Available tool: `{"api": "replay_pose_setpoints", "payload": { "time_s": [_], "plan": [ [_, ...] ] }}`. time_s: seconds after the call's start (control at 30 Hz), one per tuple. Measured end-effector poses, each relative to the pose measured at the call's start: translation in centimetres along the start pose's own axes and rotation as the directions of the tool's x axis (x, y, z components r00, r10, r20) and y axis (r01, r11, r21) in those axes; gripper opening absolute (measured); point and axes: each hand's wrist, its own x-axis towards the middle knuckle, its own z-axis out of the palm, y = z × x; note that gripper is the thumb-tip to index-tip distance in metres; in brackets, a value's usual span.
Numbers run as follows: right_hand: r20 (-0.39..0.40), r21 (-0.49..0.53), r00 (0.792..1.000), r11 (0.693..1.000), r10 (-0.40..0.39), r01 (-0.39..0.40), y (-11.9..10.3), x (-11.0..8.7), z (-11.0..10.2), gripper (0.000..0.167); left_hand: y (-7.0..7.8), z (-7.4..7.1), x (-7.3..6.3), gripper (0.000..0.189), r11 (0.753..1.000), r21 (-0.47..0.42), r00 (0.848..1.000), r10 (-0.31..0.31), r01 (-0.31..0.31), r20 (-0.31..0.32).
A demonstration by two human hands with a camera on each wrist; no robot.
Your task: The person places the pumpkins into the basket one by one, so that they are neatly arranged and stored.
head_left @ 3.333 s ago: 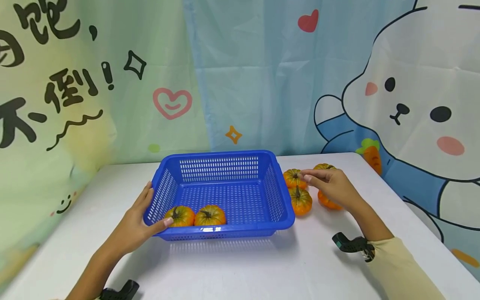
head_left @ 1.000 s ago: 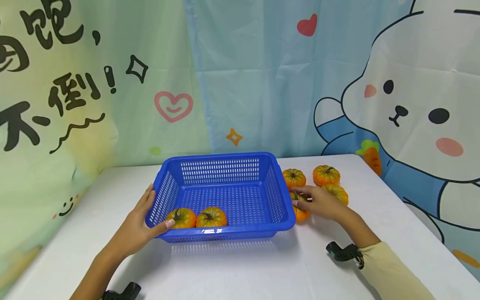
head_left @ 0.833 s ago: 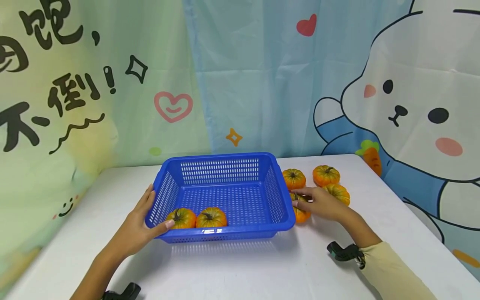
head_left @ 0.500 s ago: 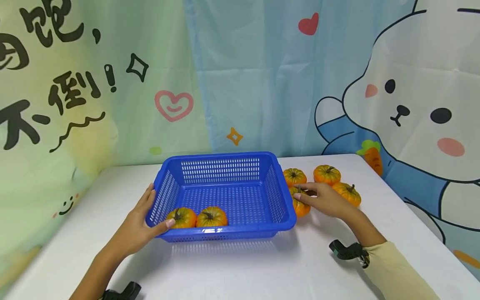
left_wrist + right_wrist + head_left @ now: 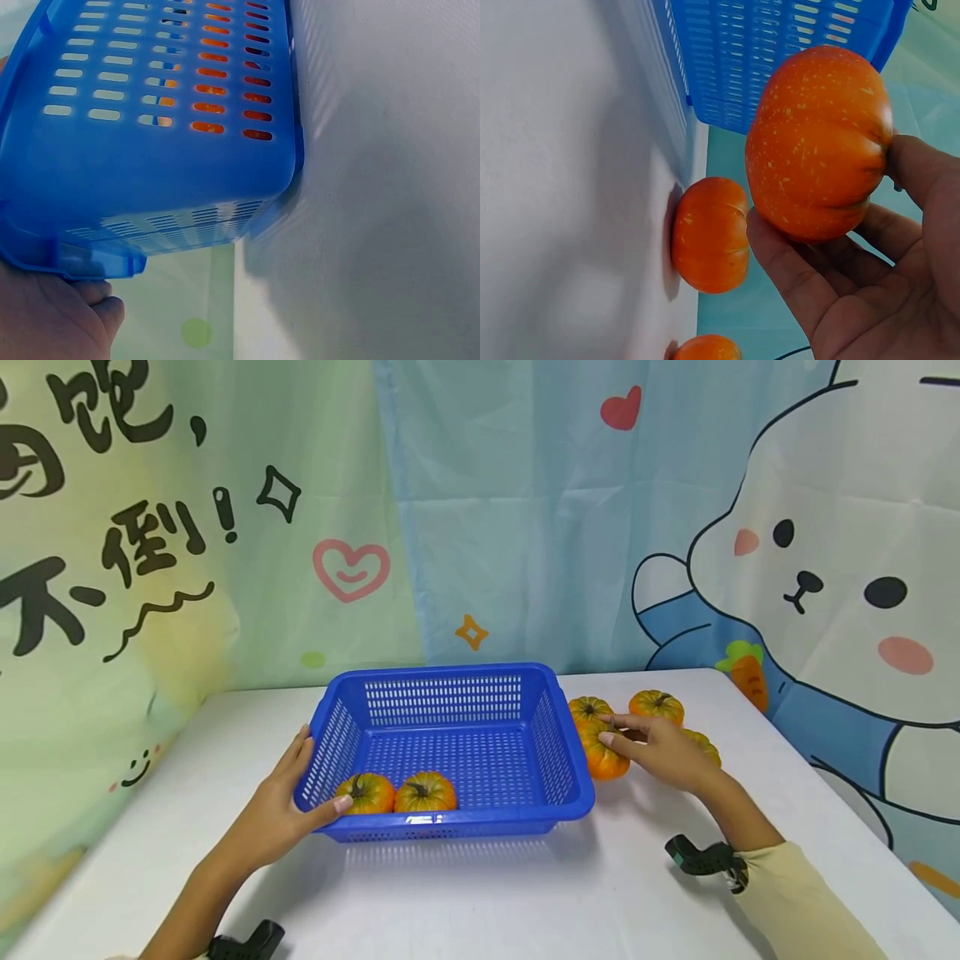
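Observation:
My left hand grips the left front corner of a blue plastic basket, thumb over the rim and fingers along its side. Two small orange-green pumpkins sit inside at the front: a left pumpkin and a right pumpkin. Beyond the basket's right side, my right hand holds another pumpkin between thumb and fingers. The right wrist view shows it raised off the table, with its smooth orange underside towards the camera and the basket wall behind it.
Three more pumpkins are on the white table at the right: one pumpkin beside the basket, a back pumpkin, and a third pumpkin partly behind my right hand. A printed curtain hangs behind the table.
My right hand has gone from the back pumpkins to the one nearest the basket's right side, grasped it and lifted it. The pumpkin behind that hand shifted right. My left hand stays put.

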Motion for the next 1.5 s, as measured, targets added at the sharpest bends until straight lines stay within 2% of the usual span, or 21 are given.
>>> {"api": "replay_pose_setpoints", "payload": {
  "time_s": [0.13, 0.3, 0.5, 0.63, 0.77, 1.1, 1.5],
  "plan": [
    [-0.037, -0.015, 0.999, 1.0, 0.001, -0.002, 0.1, 0.1, -0.5, 0.061, -0.1, -0.1, 0.0, 0.1, 1.0, 0.001, 1.0, 0.01, -0.01, -0.002],
    [-0.069, 0.028, 0.998, 1.0, 0.003, -0.001, 0.0, 0.4, -1.1, 0.06, -0.1, -0.3, 0.1, 0.1, 1.0, 0.0, 1.0, 0.014, -0.014, -0.002],
    [-0.122, 0.02, 0.991, 0.999, 0.052, -0.049, -0.1, 0.2, -2.2, 0.062, 0.0, -0.2, 0.3, 0.1, 1.0, -0.01, 1.0, 0.017, -0.017, -0.001],
    [-0.134, 0.054, 0.988, 0.996, 0.078, -0.071, 0.0, 0.0, -2.7, 0.065, -0.1, -0.1, 0.3, 0.099, 1.0, -0.006, 1.0, 0.021, -0.021, -0.001],
    [-0.142, 0.111, 0.987, 0.992, 0.069, -0.053, -0.3, 0.0, -2.8, 0.066, 0.0, -0.1, 0.3, 0.099, 1.0, 0.005, 1.0, 0.015, -0.015, 0.001],
    [-0.114, 0.158, 0.993, 0.987, -0.013, 0.031, -2.4, 0.8, -2.8, 0.061, -0.1, -0.2, 0.4, 0.1, 1.0, -0.013, 1.0, 0.021, -0.021, 0.002],
    [-0.003, 0.159, 0.997, 0.984, -0.075, 0.075, -5.9, 2.9, -2.8, 0.061, -0.6, 0.1, 0.1, 0.1, 0.999, -0.024, 1.0, 0.026, -0.026, -0.003]
  ]
}}
